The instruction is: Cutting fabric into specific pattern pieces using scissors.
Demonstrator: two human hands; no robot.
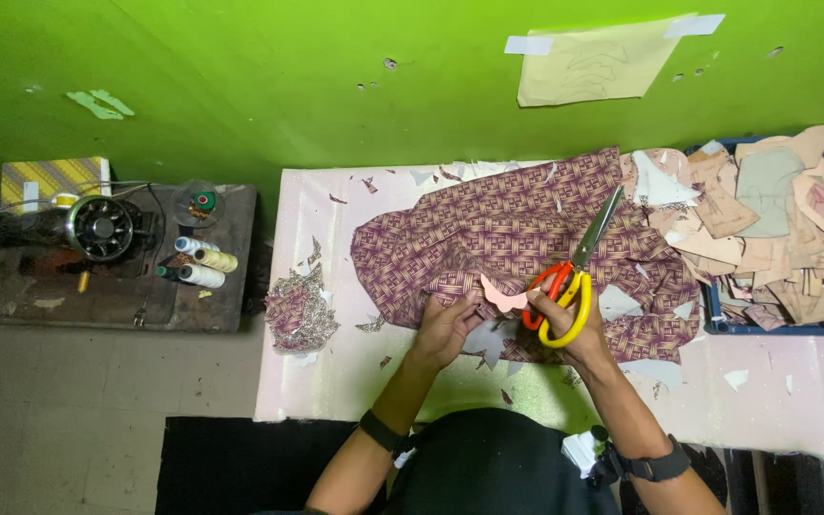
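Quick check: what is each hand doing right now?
Left hand: closed, fingers pinching the pink paper cutout over the patterned fabric.
Right hand: closed on the scissors, fingers through the handles.

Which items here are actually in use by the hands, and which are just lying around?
In use:
left hand on the patterned fabric
small pink paper piece between the hands
right hand holding the scissors

Lying about:
sewing machine
thread spools
pile of fabric scraps
stack of paper patterns
paper taped on the wall
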